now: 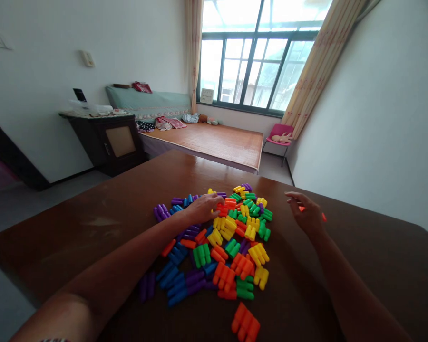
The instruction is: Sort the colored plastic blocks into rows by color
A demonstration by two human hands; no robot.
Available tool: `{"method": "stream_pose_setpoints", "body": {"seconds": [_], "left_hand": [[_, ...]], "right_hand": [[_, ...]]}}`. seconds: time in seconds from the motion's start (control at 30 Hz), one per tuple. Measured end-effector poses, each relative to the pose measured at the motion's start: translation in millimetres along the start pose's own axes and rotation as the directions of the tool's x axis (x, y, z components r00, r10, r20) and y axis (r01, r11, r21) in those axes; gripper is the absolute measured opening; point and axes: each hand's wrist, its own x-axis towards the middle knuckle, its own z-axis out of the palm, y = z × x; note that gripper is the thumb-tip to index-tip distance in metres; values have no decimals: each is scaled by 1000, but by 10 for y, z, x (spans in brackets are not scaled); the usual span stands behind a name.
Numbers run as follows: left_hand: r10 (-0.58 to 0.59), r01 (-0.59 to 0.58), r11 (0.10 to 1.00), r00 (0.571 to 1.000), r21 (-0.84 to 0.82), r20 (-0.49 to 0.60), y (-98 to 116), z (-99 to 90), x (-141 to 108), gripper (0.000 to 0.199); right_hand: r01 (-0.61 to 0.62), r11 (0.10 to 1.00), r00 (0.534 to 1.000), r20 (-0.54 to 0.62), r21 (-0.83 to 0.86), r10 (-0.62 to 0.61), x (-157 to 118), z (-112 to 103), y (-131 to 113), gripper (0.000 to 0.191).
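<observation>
A pile of plastic building blocks point(228, 228), each made of joined rounded tubes in orange, yellow, green, blue and purple, spreads over the brown table. My left hand point(204, 209) reaches into its upper part, thumb and fingers closed on an orange block point(228, 204). Beneath that hand lie yellow blocks point(225, 227). Right of the pile, my right hand point(305, 213) hovers with its fingers apart and pointing left. Orange pieces point(324, 217) show behind and beside it, mostly hidden by the hand. One orange block point(245, 323) lies alone at the near edge.
The glossy brown table point(135, 194) extends to both sides. Beyond it stand a bed point(214, 140) with a mat, a dark cabinet point(110, 142) on the left and a pink chair point(281, 132) on the right. A window point(257, 57) with curtains is behind.
</observation>
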Motion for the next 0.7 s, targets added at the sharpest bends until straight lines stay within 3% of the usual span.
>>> {"method": "stream_pose_setpoints", "body": {"seconds": [0.1,0.17,0.27,0.37,0.5,0.6,0.7], "left_hand": [[51,-61,973,997,-222,-52,130,-90,9,21],[72,-96,934,994,-343,-82,222,-136,13,18],[117,-128,848,992,-514,-54,320,-177,8,18],[163,-138,784,987,-605,-14,353,-186,-1,20],[156,-125,765,988,-632,-6,326,-156,-3,19],[117,-101,786,993,-610,-14,274,-143,-4,16],[40,-57,810,998,-583,-41,207,-177,-9,14]], "right_hand": [[29,973,980,187,227,-73,-66,101,-528,29],[138,939,926,296,314,-235,-153,197,-826,29],[280,898,845,357,338,-398,-284,334,-1069,36],[299,894,822,386,334,-419,-349,402,-1093,38],[274,891,798,431,363,-421,-353,395,-1024,32],[227,909,815,442,350,-375,-315,371,-979,28],[136,943,864,430,302,-262,-176,298,-832,27]]}}
